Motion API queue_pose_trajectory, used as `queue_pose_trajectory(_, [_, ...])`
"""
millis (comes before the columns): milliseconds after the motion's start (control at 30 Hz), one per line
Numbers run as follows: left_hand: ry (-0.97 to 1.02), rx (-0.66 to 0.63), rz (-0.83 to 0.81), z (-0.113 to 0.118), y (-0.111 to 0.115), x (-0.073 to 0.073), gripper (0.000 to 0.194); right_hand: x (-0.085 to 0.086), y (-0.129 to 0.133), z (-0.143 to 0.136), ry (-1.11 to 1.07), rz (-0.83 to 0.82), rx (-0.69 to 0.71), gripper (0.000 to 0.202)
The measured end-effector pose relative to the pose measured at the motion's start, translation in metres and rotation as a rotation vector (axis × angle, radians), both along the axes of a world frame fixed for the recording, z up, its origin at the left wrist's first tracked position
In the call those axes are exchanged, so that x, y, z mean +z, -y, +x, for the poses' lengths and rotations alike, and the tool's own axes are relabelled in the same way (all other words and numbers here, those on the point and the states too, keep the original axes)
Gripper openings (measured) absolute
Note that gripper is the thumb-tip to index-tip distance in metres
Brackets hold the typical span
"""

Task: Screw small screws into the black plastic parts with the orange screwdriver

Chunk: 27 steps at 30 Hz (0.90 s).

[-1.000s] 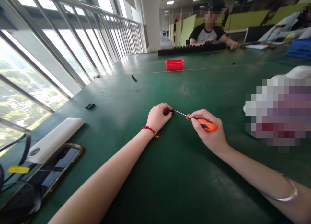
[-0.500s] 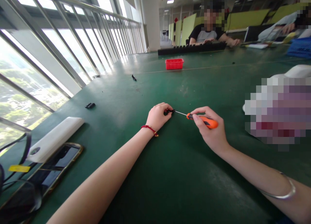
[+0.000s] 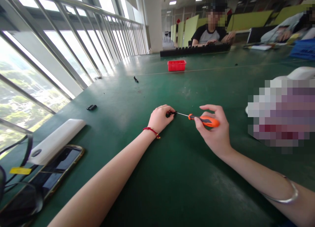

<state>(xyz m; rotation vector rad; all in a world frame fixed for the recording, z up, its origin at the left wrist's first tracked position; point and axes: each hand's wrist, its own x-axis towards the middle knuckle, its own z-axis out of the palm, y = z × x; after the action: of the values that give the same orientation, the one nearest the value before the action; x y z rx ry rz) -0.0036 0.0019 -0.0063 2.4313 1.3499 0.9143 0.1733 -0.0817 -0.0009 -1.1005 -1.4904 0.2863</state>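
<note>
Low over the green table [image 3: 157, 174], my left hand [image 3: 161, 117] pinches a small black part [image 3: 171, 113], mostly hidden by the fingers. My right hand [image 3: 216, 128] holds an orange and dark grey screwdriver [image 3: 209, 121] by its handle, thumb along the near side and the index finger lifted off it. The thin metal shaft points left, its tip meeting the black part at my left fingertips. What exactly the black part is, I cannot make out.
A red basket [image 3: 176, 65] stands ahead, with a small black piece [image 3: 136, 79] left of it and another black piece [image 3: 92, 107] nearer. At left lie a white power bank [image 3: 57, 140], a phone [image 3: 61, 168] and cables. A person [image 3: 210, 31] sits across the table.
My right index finger has lifted away from the screwdriver handle and the grip has shifted slightly. My left hand and the black part have stayed in place.
</note>
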Motion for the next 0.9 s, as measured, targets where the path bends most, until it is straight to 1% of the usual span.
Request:
queue_pose_trajectory(67, [-0.004, 0.000, 0.001, 0.0001, 0.0000, 0.0001, 0.017, -0.0006, -0.0015, 0.0007, -0.008, 0.053, -0.008, 0.039])
queue_pose_trajectory(133, [-0.007, 0.001, 0.002, 0.0003, 0.0001, 0.0003, 0.017, -0.0006, -0.0023, 0.0012, 0.023, 0.049, -0.018, 0.045])
queue_pose_trajectory(233, [-0.010, 0.003, 0.003, 0.0007, 0.0003, 0.0006, 0.017, 0.0007, -0.0012, 0.0008, 0.057, -0.010, -0.051, 0.034])
queue_pose_trajectory(300, [-0.015, 0.004, 0.006, 0.0008, 0.0002, 0.0005, 0.017, 0.0015, -0.0001, 0.0000, 0.044, -0.013, -0.064, 0.028])
queue_pose_trajectory(333, [-0.018, 0.005, 0.009, 0.0008, 0.0002, 0.0004, 0.017, 0.0017, 0.0001, -0.0003, 0.032, 0.003, -0.061, 0.029])
queue_pose_trajectory(467, [-0.024, 0.005, 0.018, 0.0006, 0.0001, 0.0002, 0.018, 0.0005, -0.0014, -0.0005, 0.012, 0.088, -0.019, 0.045])
queue_pose_trajectory(533, [-0.026, 0.003, 0.017, 0.0003, 0.0002, 0.0003, 0.019, -0.0004, -0.0018, 0.0001, 0.016, 0.058, -0.012, 0.050])
queue_pose_trajectory(567, [-0.028, 0.002, 0.015, 0.0002, 0.0002, 0.0004, 0.019, -0.0007, -0.0016, 0.0003, 0.027, 0.022, -0.012, 0.046])
queue_pose_trajectory(633, [-0.032, 0.004, 0.013, 0.0000, 0.0002, 0.0004, 0.020, -0.0006, -0.0004, 0.0004, 0.059, -0.039, -0.004, 0.032])
queue_pose_trajectory(700, [-0.040, 0.008, 0.013, 0.0000, 0.0003, 0.0002, 0.020, 0.0002, 0.0007, -0.0001, 0.079, -0.046, 0.003, 0.021])
queue_pose_trajectory(733, [-0.044, 0.010, 0.014, 0.0001, 0.0003, 0.0001, 0.020, 0.0008, 0.0009, -0.0005, 0.075, -0.028, 0.004, 0.020])
queue_pose_trajectory(833, [-0.054, 0.013, 0.019, 0.0005, 0.0007, -0.0001, 0.020, 0.0019, 0.0001, -0.0013, 0.032, 0.056, -0.010, 0.033])
queue_pose_trajectory(900, [-0.055, 0.013, 0.020, 0.0007, 0.0010, 0.0001, 0.020, 0.0017, -0.0005, -0.0011, 0.032, 0.064, -0.007, 0.040])
